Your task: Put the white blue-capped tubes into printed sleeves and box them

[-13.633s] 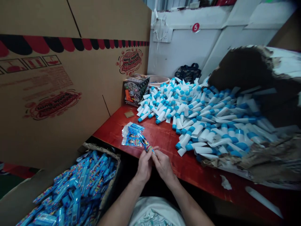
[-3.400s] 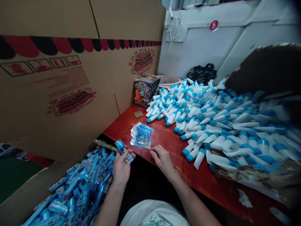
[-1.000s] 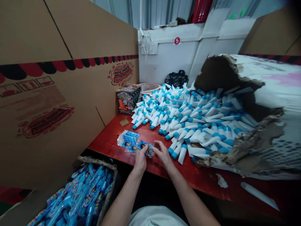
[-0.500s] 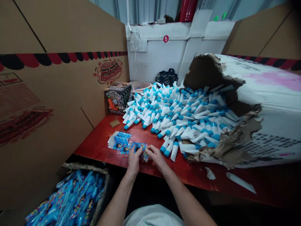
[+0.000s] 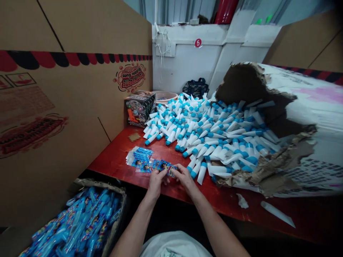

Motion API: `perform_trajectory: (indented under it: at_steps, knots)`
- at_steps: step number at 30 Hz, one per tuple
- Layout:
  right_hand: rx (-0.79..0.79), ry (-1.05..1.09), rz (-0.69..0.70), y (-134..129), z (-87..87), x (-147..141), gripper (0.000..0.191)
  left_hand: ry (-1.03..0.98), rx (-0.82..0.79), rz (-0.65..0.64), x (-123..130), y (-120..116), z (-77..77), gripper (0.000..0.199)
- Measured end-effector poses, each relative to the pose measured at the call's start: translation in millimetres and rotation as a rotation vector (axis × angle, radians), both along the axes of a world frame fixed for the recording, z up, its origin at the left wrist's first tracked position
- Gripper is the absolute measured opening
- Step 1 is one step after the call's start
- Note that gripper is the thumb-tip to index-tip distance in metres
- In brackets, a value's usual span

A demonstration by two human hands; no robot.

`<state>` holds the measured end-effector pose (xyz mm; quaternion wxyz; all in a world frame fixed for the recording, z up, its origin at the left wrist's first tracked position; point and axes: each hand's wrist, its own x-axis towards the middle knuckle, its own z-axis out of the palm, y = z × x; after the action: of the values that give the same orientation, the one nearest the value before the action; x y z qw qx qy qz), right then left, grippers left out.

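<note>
Between my two hands is a small blue printed plastic sleeve [image 5: 164,165] with a colourful cartoon pattern. My left hand [image 5: 156,181] pinches its left side with the thumb on top. At its right end, the fingers of my right hand [image 5: 184,177] are closed on the edge. Just left of my hands, a fanned stack of the same printed sleeves [image 5: 142,159] lies on the red table [image 5: 115,161]. A large heap of white tubes with blue caps [image 5: 203,132] spreads beyond and to the right of my hands.
A torn white carton [image 5: 318,117] lies on its side at right, tubes spilling out. Below left, an open box holds blue wrapped tubes [image 5: 80,221]. Tall cardboard [image 5: 88,96] walls the left. Behind stand a printed box [image 5: 140,109], a pink basin [image 5: 167,97] and a dark bag [image 5: 195,88].
The view has shifted slightly left, so the scene sits further right. My hands still hold the printed sleeve, which now lies flatter between them.
</note>
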<state>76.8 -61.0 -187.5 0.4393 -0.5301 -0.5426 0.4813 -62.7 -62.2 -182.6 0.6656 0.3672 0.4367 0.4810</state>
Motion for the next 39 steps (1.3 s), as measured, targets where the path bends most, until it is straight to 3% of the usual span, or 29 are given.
perform_trajectory:
  at_steps: [5, 9, 13, 16, 18, 20, 22, 26, 31, 36, 39]
  knots:
    - [0.014, -0.067, 0.010, -3, -1.4, -4, 0.032, -0.059, -0.010, -0.011, -4, 3, -0.1, 0.032]
    - [0.035, -0.184, 0.036, -2, 0.4, -6, 0.040, -0.115, 0.001, 0.069, -2, 1, 1.0, 0.031]
    - [0.074, -0.346, 0.099, 0, 13.4, 1, 0.043, -0.186, -0.022, 0.148, 3, -1, 3.3, 0.030]
    - [0.141, -0.494, 0.092, 4, 28.7, 26, 0.026, -0.254, -0.065, 0.220, 2, -1, 5.4, 0.030]
    - [0.179, -0.688, 0.055, 7, 36.3, 46, 0.022, -0.306, -0.102, 0.251, -1, 0, 6.1, 0.031]
    - [0.202, -1.149, 0.084, 10, 39.5, 63, 0.033, -0.357, -0.145, 0.256, -4, 0, 6.2, 0.031]
    - [0.200, -1.367, 0.134, 13, 39.6, 73, 0.035, -0.401, -0.189, 0.246, -6, 0, 6.2, 0.028]
    - [0.215, -1.386, 0.180, 17, 39.3, 72, 0.027, -0.452, -0.256, 0.257, -11, 0, 7.0, 0.019]
    - [0.270, -1.309, 0.218, 13, 48.2, 51, 0.021, -0.467, -0.269, 0.327, -17, -1, 7.4, 0.019]
    - [0.439, -0.775, 0.231, -16, 60.4, 19, 0.028, -0.463, -0.221, 0.408, -16, -2, 9.0, 0.016]
    - [0.492, -0.750, 0.218, -32, 62.6, 6, 0.031, -0.465, -0.201, 0.428, -13, -3, 11.7, 0.016]
